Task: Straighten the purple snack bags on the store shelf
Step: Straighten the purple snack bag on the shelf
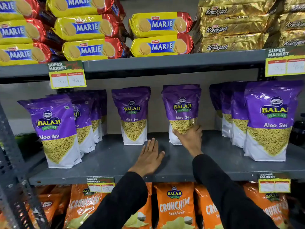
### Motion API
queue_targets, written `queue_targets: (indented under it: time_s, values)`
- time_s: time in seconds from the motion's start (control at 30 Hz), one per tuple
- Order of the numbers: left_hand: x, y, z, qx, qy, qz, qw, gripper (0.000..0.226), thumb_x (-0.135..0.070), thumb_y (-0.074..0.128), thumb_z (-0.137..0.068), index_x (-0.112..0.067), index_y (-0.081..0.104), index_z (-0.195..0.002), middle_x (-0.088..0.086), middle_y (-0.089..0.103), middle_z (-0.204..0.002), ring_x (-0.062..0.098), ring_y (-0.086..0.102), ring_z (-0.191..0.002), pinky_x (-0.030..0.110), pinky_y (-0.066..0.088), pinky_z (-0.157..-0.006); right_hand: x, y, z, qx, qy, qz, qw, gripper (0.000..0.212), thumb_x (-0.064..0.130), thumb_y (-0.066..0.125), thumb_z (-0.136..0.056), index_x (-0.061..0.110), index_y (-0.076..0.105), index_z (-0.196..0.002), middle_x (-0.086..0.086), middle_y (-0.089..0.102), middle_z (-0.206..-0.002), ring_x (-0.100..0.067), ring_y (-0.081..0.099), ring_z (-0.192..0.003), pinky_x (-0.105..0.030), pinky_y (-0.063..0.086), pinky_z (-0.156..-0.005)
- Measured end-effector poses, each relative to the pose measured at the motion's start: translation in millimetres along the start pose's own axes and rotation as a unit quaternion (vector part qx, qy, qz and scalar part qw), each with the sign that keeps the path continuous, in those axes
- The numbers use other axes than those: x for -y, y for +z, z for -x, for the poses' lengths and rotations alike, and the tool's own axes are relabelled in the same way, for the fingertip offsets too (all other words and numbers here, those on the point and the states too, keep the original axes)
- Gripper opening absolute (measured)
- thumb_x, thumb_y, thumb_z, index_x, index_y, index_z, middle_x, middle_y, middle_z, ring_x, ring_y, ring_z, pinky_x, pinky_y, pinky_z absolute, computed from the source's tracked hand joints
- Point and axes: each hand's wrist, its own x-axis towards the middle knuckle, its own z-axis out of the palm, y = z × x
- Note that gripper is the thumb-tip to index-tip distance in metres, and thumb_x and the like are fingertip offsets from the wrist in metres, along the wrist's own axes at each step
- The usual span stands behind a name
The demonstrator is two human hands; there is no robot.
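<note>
The right hand (189, 138) is gripping the lower front of an upright purple bag (181, 109) standing mid-shelf. The left hand (151, 156) is lying flat, fingers spread, on the grey shelf (115, 162) nearby.

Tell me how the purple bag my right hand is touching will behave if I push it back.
The purple bag stands tall on a narrow base, so a high push would probably tip it. Its glossy, crinkled film looks slippery and soft. The right hand sits low, which likely slides it instead.
</note>
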Motion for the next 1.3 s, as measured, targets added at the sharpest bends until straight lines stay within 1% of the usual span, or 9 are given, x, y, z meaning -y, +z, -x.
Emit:
queue_targets:
  time_s: [0.1, 0.2, 0.33, 0.5, 0.67, 0.93, 1.03, 1.13, 1.3]
  values:
    - [-0.3, 3.6, -1.3, 0.036, -0.006, -0.013, 0.999, 0.07, -0.048, 0.017, -0.106, -0.009, -0.003, -0.161, 0.007, -0.007, -0.171, 0.019, -0.008, -0.158, 0.041, -0.002, -0.128, 1.3, 10.7, -1.3, 0.003, 0.042, -0.018, 0.999, 0.133, 0.06, 0.089, -0.057, -0.006, 0.02, -0.149, -0.024, 0.037, -0.146, -0.043, 0.041, -0.136, -0.054, 0.044, -0.104]
    - [1.0, 7.2, -4.1, 0.066, -0.014, -0.015, 0.998, 0.07, -0.049, 0.016, -0.106, -0.011, -0.002, -0.161, 0.006, -0.004, -0.171, 0.019, -0.005, -0.158, 0.042, -0.001, -0.128, 0.6, 24.3, -3.3, -0.014, 0.039, -0.006, 0.999, 0.142, 0.059, 0.091, -0.053, -0.01, 0.014, -0.151, -0.027, 0.037, -0.147, -0.043, 0.04, -0.137, -0.053, 0.042, -0.109]
    - [3.9, 8.8, -10.3, 0.09, -0.012, -0.042, 0.995, 0.07, -0.049, 0.018, -0.105, -0.011, 0.005, -0.161, 0.006, 0.003, -0.171, 0.02, 0.0, -0.158, 0.044, 0.0, -0.128, -5.5, 34.3, -7.7, -0.027, 0.025, -0.003, 0.999, 0.143, 0.052, 0.094, -0.053, -0.012, 0.013, -0.151, -0.03, 0.037, -0.149, -0.044, 0.04, -0.138, -0.051, 0.039, -0.113]
    - [5.3, 11.7, -12.0, 0.09, -0.009, -0.048, 0.995, 0.07, -0.049, 0.018, -0.105, -0.011, 0.004, -0.161, 0.005, 0.002, -0.172, 0.019, -0.001, -0.158, 0.044, 0.001, -0.128, -9.5, 38.6, -12.8, -0.028, 0.028, -0.025, 0.999, 0.139, 0.044, 0.095, -0.057, -0.011, 0.01, -0.152, -0.03, 0.033, -0.151, -0.044, 0.036, -0.141, -0.048, 0.035, -0.117]
    - [4.8, 11.4, -11.6, 0.093, -0.007, -0.053, 0.994, 0.07, -0.049, 0.017, -0.105, -0.011, 0.003, -0.161, 0.005, 0.001, -0.172, 0.019, -0.001, -0.158, 0.045, 0.001, -0.128, -8.1, 36.8, -11.8, -0.019, 0.03, -0.021, 0.999, 0.137, 0.044, 0.094, -0.059, -0.011, 0.01, -0.153, -0.03, 0.031, -0.153, -0.043, 0.034, -0.144, -0.048, 0.034, -0.119]
    - [4.0, 8.7, -11.2, 0.095, -0.005, -0.049, 0.994, 0.069, -0.049, 0.019, -0.105, -0.012, 0.005, -0.162, 0.004, 0.002, -0.172, 0.019, 0.0, -0.158, 0.043, 0.001, -0.128, -4.2, 28.5, 2.8, -0.022, 0.035, -0.002, 0.999, 0.135, 0.045, 0.093, -0.059, -0.012, 0.012, -0.152, -0.03, 0.034, -0.15, -0.044, 0.037, -0.141, -0.049, 0.037, -0.116]
    - [4.6, 10.1, -12.9, 0.088, -0.003, -0.048, 0.995, 0.069, -0.048, 0.021, -0.105, -0.011, 0.008, -0.161, 0.005, 0.005, -0.171, 0.02, 0.003, -0.158, 0.044, 0.002, -0.128, -0.9, 23.3, 13.6, -0.025, 0.04, 0.01, 0.999, 0.136, 0.045, 0.092, -0.062, -0.012, 0.008, -0.153, -0.031, 0.028, -0.155, -0.044, 0.03, -0.146, -0.049, 0.033, -0.119]
    - [5.0, 10.7, -12.5, 0.087, -0.002, -0.049, 0.995, 0.068, -0.048, 0.021, -0.105, -0.011, 0.01, -0.161, 0.005, 0.007, -0.171, 0.02, 0.005, -0.158, 0.045, 0.004, -0.128, 2.1, 15.8, 26.9, -0.03, 0.041, 0.021, 0.998, 0.137, 0.047, 0.09, -0.064, -0.011, 0.004, -0.154, -0.031, 0.023, -0.159, -0.043, 0.027, -0.148, -0.049, 0.031, -0.12]
    - [3.8, 9.9, -11.4, 0.091, -0.003, -0.057, 0.994, 0.068, -0.047, 0.021, -0.105, -0.01, 0.01, -0.161, 0.006, 0.007, -0.171, 0.02, 0.004, -0.158, 0.045, 0.004, -0.127, 5.5, 0.0, 52.2, -0.026, 0.035, 0.037, 0.998, 0.135, 0.048, 0.087, -0.07, -0.011, -0.002, -0.154, -0.032, 0.015, -0.162, -0.043, 0.02, -0.152, -0.05, 0.027, -0.122]
